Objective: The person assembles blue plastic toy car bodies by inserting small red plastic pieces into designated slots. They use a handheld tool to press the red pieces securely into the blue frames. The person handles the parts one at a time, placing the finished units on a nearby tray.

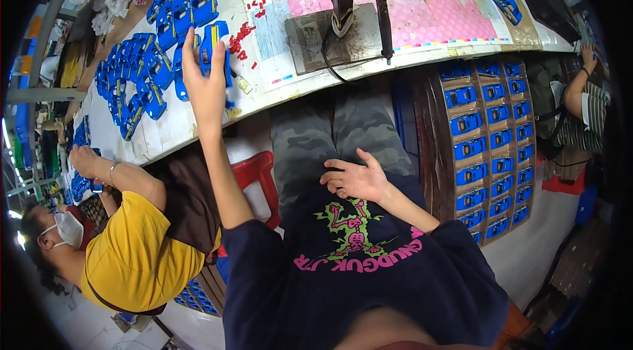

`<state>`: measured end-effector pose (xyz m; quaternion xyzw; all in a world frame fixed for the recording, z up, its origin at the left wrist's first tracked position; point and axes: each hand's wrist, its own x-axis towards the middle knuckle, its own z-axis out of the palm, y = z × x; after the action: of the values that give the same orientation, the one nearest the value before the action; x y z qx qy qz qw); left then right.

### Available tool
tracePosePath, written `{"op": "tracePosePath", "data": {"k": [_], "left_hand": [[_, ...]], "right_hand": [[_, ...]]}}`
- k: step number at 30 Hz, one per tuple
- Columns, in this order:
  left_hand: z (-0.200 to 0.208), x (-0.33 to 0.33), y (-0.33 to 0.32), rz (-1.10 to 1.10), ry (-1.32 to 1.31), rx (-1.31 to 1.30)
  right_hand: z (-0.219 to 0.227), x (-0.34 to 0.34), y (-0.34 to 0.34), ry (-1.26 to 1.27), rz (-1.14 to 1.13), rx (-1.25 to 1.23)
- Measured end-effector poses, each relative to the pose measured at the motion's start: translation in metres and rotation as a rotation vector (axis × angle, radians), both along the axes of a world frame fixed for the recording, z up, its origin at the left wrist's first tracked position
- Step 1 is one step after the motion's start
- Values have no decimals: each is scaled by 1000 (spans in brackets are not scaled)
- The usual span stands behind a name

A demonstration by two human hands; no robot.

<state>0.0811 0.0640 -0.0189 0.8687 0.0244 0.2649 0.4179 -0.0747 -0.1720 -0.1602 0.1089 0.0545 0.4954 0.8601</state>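
we judge the work to be partway along. on the table (264, 93), many blue cars lie massed at the left, with red bits (242, 37) loose just to their right. at the right, beyond our lap, a tray (490, 175) holds cars in rows, one to a slot; we take these as sorted, though we cannot tell whether they are finished. the group on the table seems to be what is left to handle, and a lone car (501, 0) lies apart at the far right.

our left hand (206, 83) stretches out over the table, thumb and forefinger spread well apart, with nothing that we can see in its grasp. the near car (214, 31) lies under and just beyond it, partly hidden by the fingers; we cannot tell whether they touch it. the rest of the group spreads left and far of that hand.

our right hand (359, 180) hangs before our shirt, half open, fingers loosely bent, holding nothing we can see. it is well apart from the near car, with the tray off to its right.
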Motion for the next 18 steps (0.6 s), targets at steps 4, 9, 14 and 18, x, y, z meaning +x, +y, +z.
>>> {"op": "tracePosePath", "data": {"k": [4,9,14,18], "left_hand": [[-16,25,24,116,73,292],[-28,31,41,231,12,427],[-29,33,37,323,53,545],[-27,33,30,343,-132,868]], "right_hand": [[-3,1,-1,-4,2,-55],[-5,-1,-3,-31,-13,-123],[-3,-1,-1,-68,18,-196],[-3,-1,-1,-79,24,-217]]}}
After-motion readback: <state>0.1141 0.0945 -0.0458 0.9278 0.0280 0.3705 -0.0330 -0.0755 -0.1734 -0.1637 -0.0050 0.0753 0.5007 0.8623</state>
